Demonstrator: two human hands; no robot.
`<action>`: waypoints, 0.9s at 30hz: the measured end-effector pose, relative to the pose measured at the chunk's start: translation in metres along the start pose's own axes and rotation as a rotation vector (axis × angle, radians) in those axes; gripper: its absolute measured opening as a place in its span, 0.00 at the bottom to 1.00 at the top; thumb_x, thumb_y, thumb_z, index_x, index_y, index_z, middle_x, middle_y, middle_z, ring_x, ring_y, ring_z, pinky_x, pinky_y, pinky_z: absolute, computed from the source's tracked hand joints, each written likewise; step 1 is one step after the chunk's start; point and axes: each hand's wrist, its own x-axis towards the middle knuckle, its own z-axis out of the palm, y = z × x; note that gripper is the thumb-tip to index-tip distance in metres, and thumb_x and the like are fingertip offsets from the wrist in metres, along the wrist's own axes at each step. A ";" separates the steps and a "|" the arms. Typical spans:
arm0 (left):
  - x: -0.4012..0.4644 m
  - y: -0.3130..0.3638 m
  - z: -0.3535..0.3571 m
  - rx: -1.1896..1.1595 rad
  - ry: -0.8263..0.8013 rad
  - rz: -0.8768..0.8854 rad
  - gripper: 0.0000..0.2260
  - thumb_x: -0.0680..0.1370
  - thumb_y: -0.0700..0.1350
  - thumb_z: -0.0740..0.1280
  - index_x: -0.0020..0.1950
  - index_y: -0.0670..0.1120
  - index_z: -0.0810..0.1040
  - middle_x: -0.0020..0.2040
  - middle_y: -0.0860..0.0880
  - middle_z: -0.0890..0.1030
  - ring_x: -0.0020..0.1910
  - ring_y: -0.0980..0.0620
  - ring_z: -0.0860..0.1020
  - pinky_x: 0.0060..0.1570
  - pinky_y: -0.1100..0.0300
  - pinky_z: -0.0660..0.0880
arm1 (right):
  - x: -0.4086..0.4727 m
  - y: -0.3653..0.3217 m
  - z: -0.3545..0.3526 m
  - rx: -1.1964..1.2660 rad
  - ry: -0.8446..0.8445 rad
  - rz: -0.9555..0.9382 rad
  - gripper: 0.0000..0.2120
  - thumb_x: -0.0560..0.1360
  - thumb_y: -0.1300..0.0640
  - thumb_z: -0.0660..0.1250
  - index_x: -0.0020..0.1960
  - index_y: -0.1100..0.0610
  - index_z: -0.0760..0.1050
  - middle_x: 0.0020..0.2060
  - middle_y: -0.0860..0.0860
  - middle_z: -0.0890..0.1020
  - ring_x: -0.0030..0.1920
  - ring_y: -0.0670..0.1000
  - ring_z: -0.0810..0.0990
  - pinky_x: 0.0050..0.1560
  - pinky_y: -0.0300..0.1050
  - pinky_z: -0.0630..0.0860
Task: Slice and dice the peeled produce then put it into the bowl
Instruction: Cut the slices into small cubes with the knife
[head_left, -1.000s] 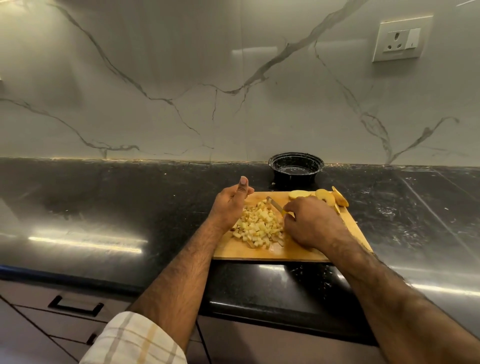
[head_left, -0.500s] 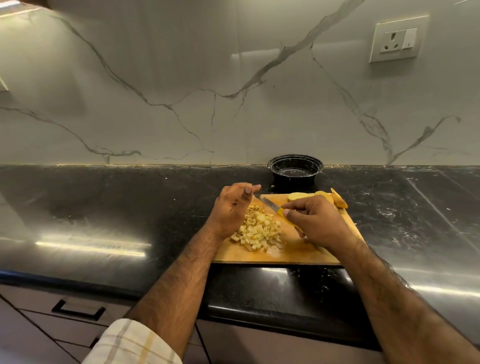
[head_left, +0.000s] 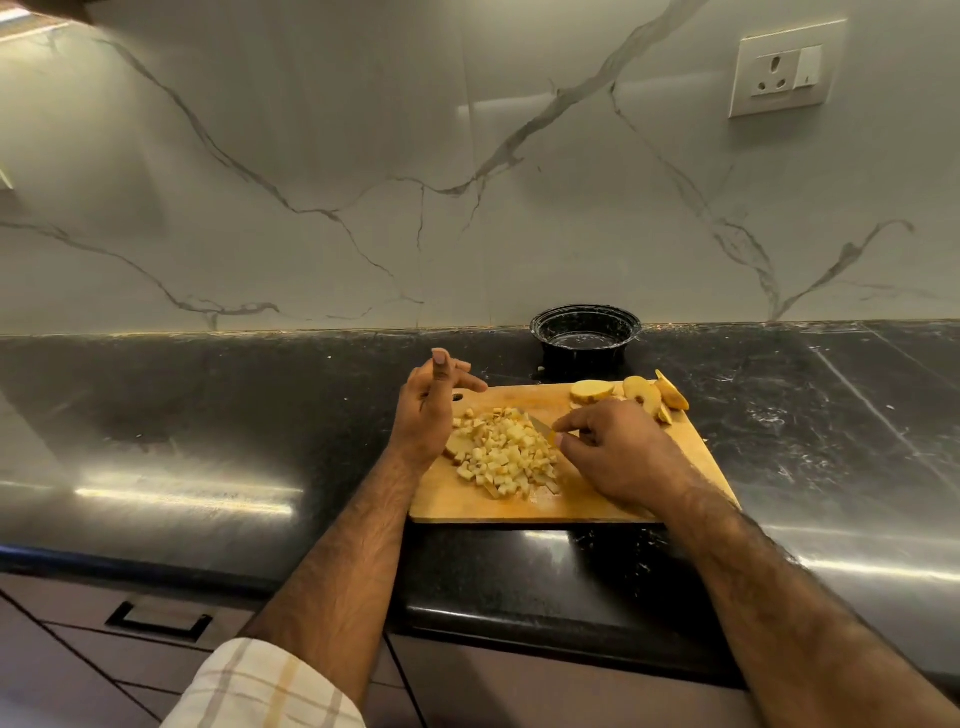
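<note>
Two hands are over the board (head_left: 613, 506): the right hand (head_left: 618, 457) holds the knife (head_left: 543, 427) by the cubes (head_left: 506, 457), the left hand (head_left: 428, 410) is loose, holding nothing

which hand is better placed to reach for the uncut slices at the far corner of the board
Right. The right hand lies just in front of the slices, though it grips the knife. The left hand holds nothing but sits across the diced pile from them.
</note>
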 end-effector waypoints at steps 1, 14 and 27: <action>0.000 -0.001 0.000 0.003 -0.013 -0.011 0.33 0.81 0.74 0.45 0.45 0.63 0.87 0.59 0.50 0.84 0.66 0.50 0.77 0.60 0.56 0.69 | 0.000 -0.001 0.000 0.019 0.009 -0.017 0.14 0.82 0.47 0.68 0.65 0.48 0.82 0.57 0.45 0.84 0.53 0.44 0.80 0.54 0.45 0.80; -0.007 0.005 0.011 0.227 -0.181 0.177 0.33 0.81 0.74 0.48 0.47 0.58 0.88 0.67 0.58 0.78 0.69 0.60 0.69 0.69 0.46 0.67 | 0.003 0.002 -0.002 0.389 0.153 0.087 0.05 0.82 0.53 0.70 0.53 0.50 0.86 0.30 0.49 0.84 0.28 0.45 0.79 0.32 0.44 0.83; 0.003 0.002 0.017 0.422 -0.114 0.184 0.21 0.81 0.67 0.63 0.50 0.53 0.86 0.56 0.58 0.79 0.60 0.58 0.73 0.59 0.48 0.76 | -0.008 0.016 -0.019 0.017 0.423 0.101 0.15 0.79 0.46 0.72 0.61 0.53 0.85 0.44 0.50 0.86 0.46 0.52 0.83 0.50 0.50 0.81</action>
